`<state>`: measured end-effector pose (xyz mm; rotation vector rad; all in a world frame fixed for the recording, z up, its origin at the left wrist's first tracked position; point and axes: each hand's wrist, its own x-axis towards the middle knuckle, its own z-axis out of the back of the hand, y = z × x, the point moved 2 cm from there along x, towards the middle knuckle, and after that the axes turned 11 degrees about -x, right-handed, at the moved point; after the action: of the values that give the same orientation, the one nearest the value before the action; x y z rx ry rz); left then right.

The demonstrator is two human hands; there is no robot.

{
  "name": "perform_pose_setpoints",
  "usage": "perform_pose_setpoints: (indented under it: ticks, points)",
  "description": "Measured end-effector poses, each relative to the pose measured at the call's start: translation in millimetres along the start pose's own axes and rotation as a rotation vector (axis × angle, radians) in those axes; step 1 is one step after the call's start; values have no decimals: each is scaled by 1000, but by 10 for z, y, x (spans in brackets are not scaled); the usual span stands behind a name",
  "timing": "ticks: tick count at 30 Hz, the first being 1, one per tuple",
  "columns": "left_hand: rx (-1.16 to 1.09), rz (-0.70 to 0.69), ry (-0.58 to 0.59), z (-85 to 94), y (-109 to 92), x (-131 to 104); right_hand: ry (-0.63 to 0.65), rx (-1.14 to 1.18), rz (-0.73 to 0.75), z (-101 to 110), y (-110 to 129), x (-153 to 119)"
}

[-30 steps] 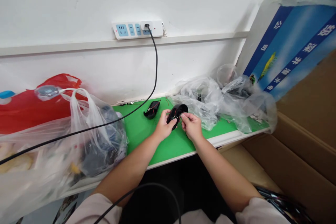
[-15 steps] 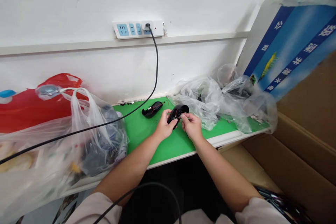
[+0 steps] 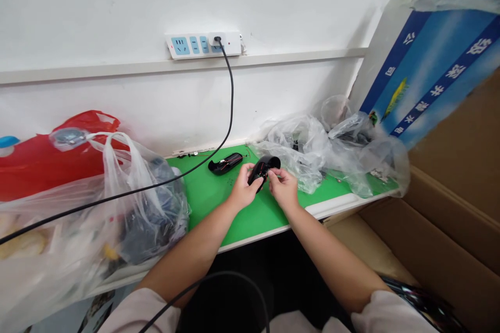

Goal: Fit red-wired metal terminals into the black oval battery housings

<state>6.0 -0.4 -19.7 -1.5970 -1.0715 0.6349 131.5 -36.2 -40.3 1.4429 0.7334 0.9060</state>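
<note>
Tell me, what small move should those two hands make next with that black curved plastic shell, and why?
Probably keep the left hand steadying the black curved plastic shell while the right hand works at its open side, since both already pinch it above the green mat.

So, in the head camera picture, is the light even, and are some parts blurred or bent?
In the head view the light is soft and even, with no hard shadows. The wall ledge bows, a wide-lens bend. The blue box at the right edge looks smeared. Both hands, left and right, and the black part they hold look fairly sharp but small.
</note>
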Motion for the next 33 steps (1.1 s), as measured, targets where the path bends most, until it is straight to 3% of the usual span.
perform_pose_setpoints:
  ticks: [5,11,16,21,25,30,33]
  points:
    - [10,-16,4,2,-11,-9,5,40,-29,-15,91,-29]
    - [-30,23,4,15,-32,-2,-81,86,27,2,63,61]
    - [-56,44,-33,37,-58,6,-46,107,-5,-3,64,87]
    - [-272,165,-58,-1,-105,-10,-77,68,178,108,192,9]
    - [-386,149,-72,19,-167,16,-142,47,291,229,190,-19]
    - [-373,105,-230,104,-223,62,-114,16,120,231,54,37]
    - [-324,58,-315,141,-239,77,51,90,-51,170,17,39]
